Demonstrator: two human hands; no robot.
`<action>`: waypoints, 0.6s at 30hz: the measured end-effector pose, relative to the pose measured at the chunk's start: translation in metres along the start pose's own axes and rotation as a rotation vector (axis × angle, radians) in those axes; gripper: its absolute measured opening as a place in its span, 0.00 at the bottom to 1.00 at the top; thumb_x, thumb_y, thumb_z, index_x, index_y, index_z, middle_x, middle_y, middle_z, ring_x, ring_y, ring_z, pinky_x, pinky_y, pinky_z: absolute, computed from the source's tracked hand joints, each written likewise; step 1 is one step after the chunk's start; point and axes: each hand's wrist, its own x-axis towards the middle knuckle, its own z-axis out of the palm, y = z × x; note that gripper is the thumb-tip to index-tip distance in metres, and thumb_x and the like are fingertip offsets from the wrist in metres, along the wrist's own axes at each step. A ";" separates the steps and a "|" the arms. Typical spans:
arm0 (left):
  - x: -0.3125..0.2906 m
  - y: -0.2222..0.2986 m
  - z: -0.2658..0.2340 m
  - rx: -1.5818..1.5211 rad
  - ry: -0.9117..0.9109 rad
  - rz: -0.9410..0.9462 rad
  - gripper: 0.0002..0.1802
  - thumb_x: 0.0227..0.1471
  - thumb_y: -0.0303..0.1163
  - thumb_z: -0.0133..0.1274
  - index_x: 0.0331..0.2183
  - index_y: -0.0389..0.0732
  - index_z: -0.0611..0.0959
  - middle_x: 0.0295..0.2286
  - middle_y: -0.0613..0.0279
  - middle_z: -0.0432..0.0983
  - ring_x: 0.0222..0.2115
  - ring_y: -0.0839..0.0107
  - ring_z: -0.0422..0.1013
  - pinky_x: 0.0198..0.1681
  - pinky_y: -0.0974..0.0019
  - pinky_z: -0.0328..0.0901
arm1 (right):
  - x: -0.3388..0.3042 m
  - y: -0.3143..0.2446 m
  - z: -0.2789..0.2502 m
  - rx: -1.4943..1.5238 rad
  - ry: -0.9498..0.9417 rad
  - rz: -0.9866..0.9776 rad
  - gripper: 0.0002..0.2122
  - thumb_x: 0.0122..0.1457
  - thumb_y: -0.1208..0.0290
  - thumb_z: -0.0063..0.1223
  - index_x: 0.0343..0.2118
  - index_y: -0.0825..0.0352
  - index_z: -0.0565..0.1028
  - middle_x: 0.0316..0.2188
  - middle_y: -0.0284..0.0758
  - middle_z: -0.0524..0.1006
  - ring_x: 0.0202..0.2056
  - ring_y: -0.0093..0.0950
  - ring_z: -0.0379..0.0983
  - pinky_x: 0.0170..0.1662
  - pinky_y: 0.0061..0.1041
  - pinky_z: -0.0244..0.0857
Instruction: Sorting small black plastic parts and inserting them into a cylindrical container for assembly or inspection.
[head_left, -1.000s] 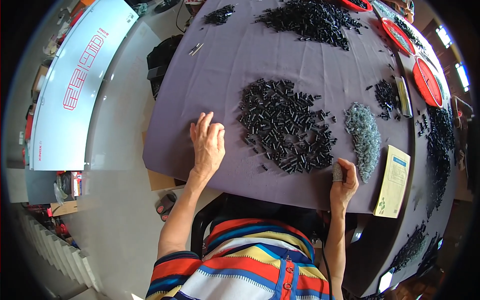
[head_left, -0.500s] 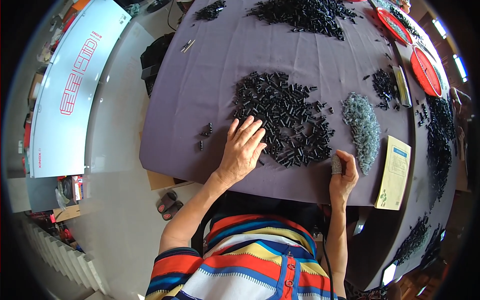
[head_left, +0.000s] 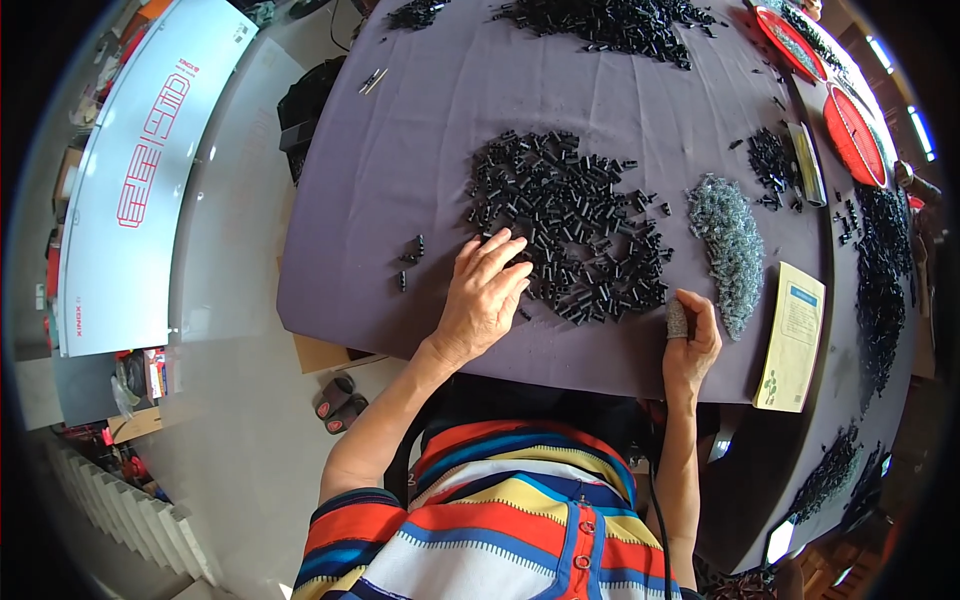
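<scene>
A wide pile of small black tubular pieces (head_left: 585,215) lies on the purple-grey cloth in front of me. My left hand (head_left: 480,305) rests at the near left edge of that pile, palm down, fingers apart, with the fingertips at the pieces. Near the table's front edge, right of the pile, is my right hand (head_left: 693,345). Its fingers are curled in, and a grey wrap (head_left: 677,321) covers one digit. Whatever it may hold is hidden. Beyond it stretches a heap of small silvery-grey pieces (head_left: 735,265), too fine to name.
Stray black pieces (head_left: 412,255) lie left of my left hand. A yellowish booklet (head_left: 790,340) is at the right, by a seam between tables. More black pieces (head_left: 610,25) are heaped at the far side. Red trays (head_left: 853,135) stand at the far right.
The whole view has shifted slightly. My left fingers are a little more bent at the pile's edge. My right hand stays curled in about the same place.
</scene>
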 end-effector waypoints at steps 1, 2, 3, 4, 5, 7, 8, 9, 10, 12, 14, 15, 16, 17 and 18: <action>0.000 -0.001 -0.001 -0.001 0.021 0.001 0.10 0.51 0.28 0.54 0.37 0.37 0.81 0.47 0.57 0.72 0.54 0.60 0.63 0.58 0.53 0.53 | 0.000 0.000 0.000 -0.001 0.000 0.002 0.18 0.45 0.93 0.41 0.38 0.69 0.73 0.31 0.32 0.73 0.34 0.22 0.71 0.42 0.18 0.65; -0.001 -0.002 -0.002 -0.001 0.042 0.001 0.10 0.51 0.28 0.54 0.37 0.37 0.81 0.47 0.57 0.72 0.54 0.60 0.63 0.58 0.53 0.54 | 0.000 0.000 -0.001 -0.013 -0.002 0.003 0.18 0.45 0.93 0.41 0.38 0.69 0.73 0.31 0.32 0.73 0.34 0.22 0.71 0.42 0.18 0.65; -0.003 -0.002 -0.002 0.026 0.103 -0.018 0.11 0.50 0.27 0.55 0.38 0.37 0.81 0.47 0.57 0.72 0.54 0.59 0.63 0.58 0.53 0.54 | 0.000 0.000 -0.001 -0.024 -0.004 0.004 0.18 0.45 0.93 0.41 0.38 0.69 0.73 0.31 0.32 0.73 0.34 0.22 0.71 0.42 0.18 0.65; -0.006 -0.004 -0.002 0.018 0.120 -0.044 0.11 0.50 0.28 0.54 0.39 0.38 0.80 0.48 0.57 0.71 0.55 0.58 0.62 0.58 0.51 0.52 | -0.001 0.000 -0.001 -0.023 -0.005 0.005 0.18 0.45 0.93 0.41 0.38 0.69 0.73 0.31 0.32 0.73 0.34 0.22 0.71 0.42 0.18 0.65; -0.009 -0.007 -0.001 0.010 0.138 -0.070 0.12 0.50 0.28 0.54 0.39 0.38 0.80 0.48 0.58 0.70 0.55 0.58 0.61 0.59 0.49 0.51 | -0.001 0.000 -0.001 -0.008 -0.008 0.016 0.18 0.45 0.93 0.41 0.38 0.69 0.73 0.31 0.32 0.73 0.35 0.22 0.71 0.42 0.18 0.65; -0.010 -0.006 -0.004 0.035 0.092 -0.057 0.12 0.50 0.28 0.54 0.39 0.38 0.80 0.48 0.58 0.71 0.54 0.57 0.62 0.58 0.51 0.52 | 0.000 0.000 -0.001 0.006 -0.012 0.028 0.18 0.45 0.93 0.41 0.38 0.69 0.73 0.31 0.32 0.73 0.35 0.22 0.71 0.42 0.18 0.65; -0.009 -0.002 -0.007 0.060 0.058 -0.048 0.12 0.49 0.27 0.55 0.39 0.37 0.80 0.47 0.58 0.72 0.54 0.57 0.63 0.58 0.52 0.54 | 0.000 -0.001 -0.001 -0.012 -0.008 0.014 0.18 0.45 0.93 0.41 0.38 0.69 0.73 0.31 0.32 0.73 0.35 0.22 0.71 0.42 0.18 0.65; -0.010 -0.001 -0.006 0.063 0.050 -0.028 0.12 0.49 0.27 0.55 0.38 0.38 0.81 0.47 0.59 0.73 0.54 0.57 0.63 0.58 0.52 0.54 | 0.000 -0.002 -0.001 -0.031 -0.004 -0.001 0.18 0.45 0.93 0.41 0.38 0.69 0.73 0.31 0.32 0.73 0.35 0.22 0.71 0.42 0.18 0.65; -0.012 0.000 -0.007 0.064 0.050 -0.028 0.12 0.49 0.27 0.55 0.38 0.38 0.81 0.47 0.59 0.73 0.54 0.57 0.63 0.58 0.52 0.54 | 0.000 -0.002 -0.001 -0.030 -0.004 -0.001 0.18 0.45 0.93 0.41 0.38 0.69 0.73 0.31 0.32 0.73 0.35 0.22 0.71 0.42 0.18 0.65; -0.015 0.002 -0.008 0.031 0.040 -0.012 0.11 0.48 0.27 0.56 0.37 0.39 0.81 0.46 0.60 0.73 0.53 0.58 0.63 0.58 0.52 0.54 | -0.001 -0.001 -0.001 -0.010 0.001 0.011 0.18 0.45 0.93 0.41 0.37 0.69 0.73 0.31 0.32 0.73 0.35 0.21 0.71 0.42 0.18 0.65; -0.015 0.006 -0.009 0.027 0.050 -0.012 0.10 0.48 0.28 0.57 0.36 0.40 0.81 0.45 0.61 0.74 0.52 0.59 0.64 0.58 0.51 0.53 | 0.000 0.000 -0.001 -0.008 0.001 0.003 0.18 0.45 0.93 0.42 0.37 0.69 0.73 0.31 0.32 0.73 0.34 0.21 0.71 0.42 0.18 0.65; -0.015 0.007 -0.009 0.039 0.040 -0.016 0.10 0.48 0.28 0.57 0.36 0.40 0.81 0.45 0.62 0.74 0.52 0.60 0.64 0.58 0.51 0.53 | 0.000 0.001 -0.001 -0.006 0.001 -0.005 0.17 0.45 0.93 0.42 0.37 0.69 0.73 0.31 0.32 0.73 0.34 0.21 0.71 0.42 0.18 0.65; -0.014 0.008 -0.010 0.052 0.031 -0.021 0.10 0.48 0.28 0.57 0.37 0.41 0.81 0.45 0.62 0.74 0.52 0.60 0.64 0.58 0.51 0.52 | 0.000 0.001 -0.001 -0.005 0.001 -0.005 0.17 0.45 0.93 0.42 0.37 0.69 0.73 0.31 0.32 0.73 0.34 0.21 0.71 0.42 0.18 0.65; -0.012 0.010 -0.010 0.052 0.031 -0.021 0.10 0.48 0.28 0.57 0.37 0.41 0.81 0.45 0.62 0.74 0.52 0.60 0.64 0.58 0.51 0.52 | 0.000 0.001 -0.001 -0.008 0.000 -0.007 0.17 0.45 0.93 0.42 0.37 0.69 0.73 0.31 0.32 0.73 0.34 0.21 0.71 0.42 0.18 0.65; -0.009 0.011 -0.009 0.061 0.039 -0.028 0.11 0.48 0.29 0.56 0.37 0.41 0.81 0.45 0.63 0.74 0.52 0.60 0.64 0.58 0.51 0.51 | 0.000 0.001 -0.001 -0.010 -0.001 -0.009 0.17 0.45 0.93 0.43 0.37 0.69 0.73 0.31 0.32 0.73 0.34 0.21 0.71 0.41 0.18 0.65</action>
